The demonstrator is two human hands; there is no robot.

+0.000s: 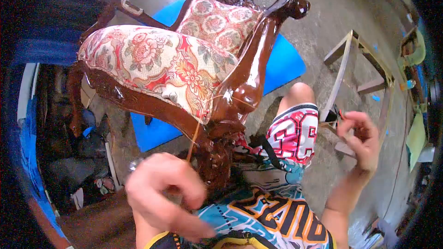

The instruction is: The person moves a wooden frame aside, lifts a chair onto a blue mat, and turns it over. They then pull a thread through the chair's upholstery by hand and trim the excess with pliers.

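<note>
The fingers [184, 189] of the left hand [161, 189] are curled in and pressed together, pinching the lower end of a thin tan cord [194, 139] that rises from them to the front edge of the chair's seat. The right hand [360, 140] is held up well apart to the right, its fingers [353, 119] bent and pinching something small with a bit of red and black showing; what it is cannot be told.

The chair [249, 78] lies tipped on its side just in front of the hands, its glossy dark brown carved frame shining, its seat cushion [152, 64] and back pad [217, 20] covered in a cream fabric with red and pink flowers. It rests partly on a blue mat [281, 64] spread on the concrete floor [332, 14].

The person's shorts [295, 133] show large white and red numerals, partly folded and not fully readable; the shirt [272, 214] carries big orange and black block letters, cut off at the frame edge. A bare wooden frame [355, 60] stands to the right.
</note>
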